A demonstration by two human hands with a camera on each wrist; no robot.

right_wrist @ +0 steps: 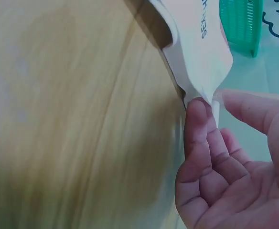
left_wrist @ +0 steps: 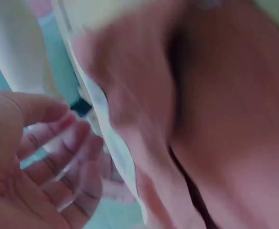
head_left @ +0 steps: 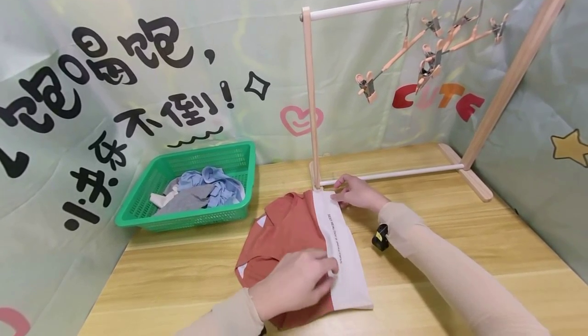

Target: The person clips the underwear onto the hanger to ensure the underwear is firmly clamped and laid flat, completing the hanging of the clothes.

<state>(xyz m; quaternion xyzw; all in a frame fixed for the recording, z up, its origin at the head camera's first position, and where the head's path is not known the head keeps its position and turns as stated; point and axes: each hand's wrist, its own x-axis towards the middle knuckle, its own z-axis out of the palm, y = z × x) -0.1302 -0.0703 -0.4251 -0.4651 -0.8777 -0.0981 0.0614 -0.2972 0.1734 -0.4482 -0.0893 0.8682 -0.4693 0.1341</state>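
Note:
A pair of rust-red underpants point(head_left: 294, 229) with a wide white waistband point(head_left: 346, 274) lies on the table, the waistband towards the right. Small printed letters run along that band. My right hand point(head_left: 358, 193) is at the far end of the waistband; in the right wrist view its thumb and fingertips point(right_wrist: 197, 112) pinch the white corner. Over the near part of the underpants is my left hand point(head_left: 298, 280), its fingers loosely bent. The left wrist view, partly blurred, shows the left hand point(left_wrist: 48, 162) beside the red cloth point(left_wrist: 134, 95) with nothing held in it.
A green basket point(head_left: 184, 221) with blue, grey and white clothes point(head_left: 202, 188) stands at the back left. Behind the right hand rises a wooden rack point(head_left: 309, 96), with clip hangers point(head_left: 404, 45) on its white rail point(head_left: 367, 5). Printed cloth walls point(head_left: 257, 29) enclose the wooden table point(head_left: 459, 244).

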